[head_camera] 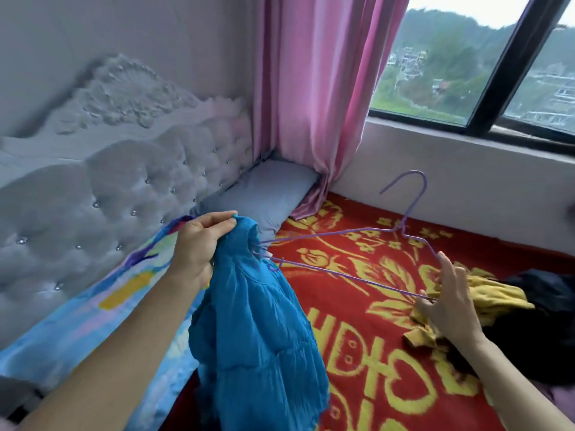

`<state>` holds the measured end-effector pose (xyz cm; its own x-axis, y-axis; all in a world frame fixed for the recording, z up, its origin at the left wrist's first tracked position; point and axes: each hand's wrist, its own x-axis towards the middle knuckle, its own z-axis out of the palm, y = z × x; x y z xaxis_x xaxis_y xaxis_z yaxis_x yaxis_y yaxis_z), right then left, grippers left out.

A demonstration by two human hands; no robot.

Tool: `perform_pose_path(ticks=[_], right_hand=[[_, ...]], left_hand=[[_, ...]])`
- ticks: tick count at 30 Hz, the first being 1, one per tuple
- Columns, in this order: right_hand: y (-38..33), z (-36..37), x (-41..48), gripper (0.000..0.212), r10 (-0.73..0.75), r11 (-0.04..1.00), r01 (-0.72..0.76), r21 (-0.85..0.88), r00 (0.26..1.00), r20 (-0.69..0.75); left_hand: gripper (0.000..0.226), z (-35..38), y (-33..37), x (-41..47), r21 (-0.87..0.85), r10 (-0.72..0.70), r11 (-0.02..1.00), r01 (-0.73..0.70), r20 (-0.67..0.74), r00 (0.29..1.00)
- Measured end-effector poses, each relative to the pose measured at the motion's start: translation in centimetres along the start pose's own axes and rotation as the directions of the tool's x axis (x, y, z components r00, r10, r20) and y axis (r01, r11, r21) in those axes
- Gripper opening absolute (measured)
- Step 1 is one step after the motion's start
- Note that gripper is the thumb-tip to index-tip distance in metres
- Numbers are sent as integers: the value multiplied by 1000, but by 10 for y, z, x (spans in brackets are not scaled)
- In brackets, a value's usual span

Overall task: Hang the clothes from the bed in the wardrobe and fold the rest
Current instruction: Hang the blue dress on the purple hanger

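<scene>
No proper writing, label or number can be read from here. The only candidates are the big yellow shapes [351,343] woven into the red blanket [357,293] on the bed [124,197]. They resemble blocky characters, but I cannot make them out.

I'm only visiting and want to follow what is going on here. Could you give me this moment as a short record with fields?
activity: putting a garment on a hanger
left hand: fingers pinch the blue garment near its top
right hand: holds one end of the purple hanger
hanger's other end: tucked into the blue garment
lying loose beside the right hand: yellow garment, dark garment
underneath: red blanket with a yellow pattern
</scene>
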<state>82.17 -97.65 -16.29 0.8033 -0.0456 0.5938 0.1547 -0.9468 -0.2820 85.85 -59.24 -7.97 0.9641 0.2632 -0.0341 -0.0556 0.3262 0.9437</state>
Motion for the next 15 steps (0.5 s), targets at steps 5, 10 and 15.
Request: perform_pose_path(ticks=[5, 10, 15], right_hand=[[-29, -4, 10, 108, -60, 997, 62, 33, 996, -64], [-39, -17, 23, 99, 97, 982, -73, 172, 987, -131], [-53, -17, 25, 95, 148, 966, -99, 239, 969, -197]], left_hand=[[23, 15, 26, -3, 76, 84, 993, -95, 137, 987], [24, 27, 60, -8, 350, 300, 837, -421, 349, 888], [20, 41, 89, -5, 567, 592, 179, -804, 590, 549]])
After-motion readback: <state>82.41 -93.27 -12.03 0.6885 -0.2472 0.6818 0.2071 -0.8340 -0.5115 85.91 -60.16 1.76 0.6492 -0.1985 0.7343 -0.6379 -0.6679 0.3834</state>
